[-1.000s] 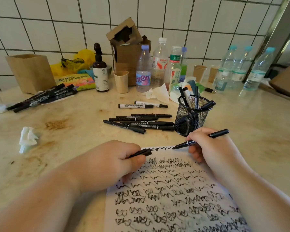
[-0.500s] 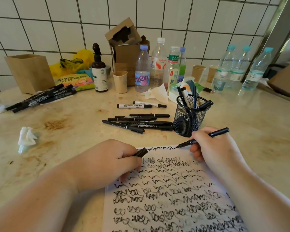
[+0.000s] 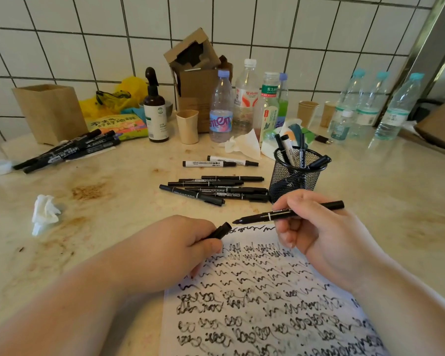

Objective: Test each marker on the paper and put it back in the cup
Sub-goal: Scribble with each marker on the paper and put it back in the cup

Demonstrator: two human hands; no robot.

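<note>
Marker (image 3: pixel 288 214): light, stiff; right hand (image 3: pixel 316 227) pinches mid-barrel, above the paper (image 3: pixel 267 304).
Cap (image 3: pixel 221 230): small, held in left hand (image 3: pixel 175 247).

Glowing softly with even daylight from the right; casting only faint shadows; bending tile lines (image 3: pixel 62 75) at the wide-angle edges; blurring slightly toward the lower corners.

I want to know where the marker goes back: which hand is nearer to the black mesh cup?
Right. The right hand, gripping the uncapped marker, sits just in front of the mesh cup. The left hand, holding the cap, is further to the cup's front-left.
</note>
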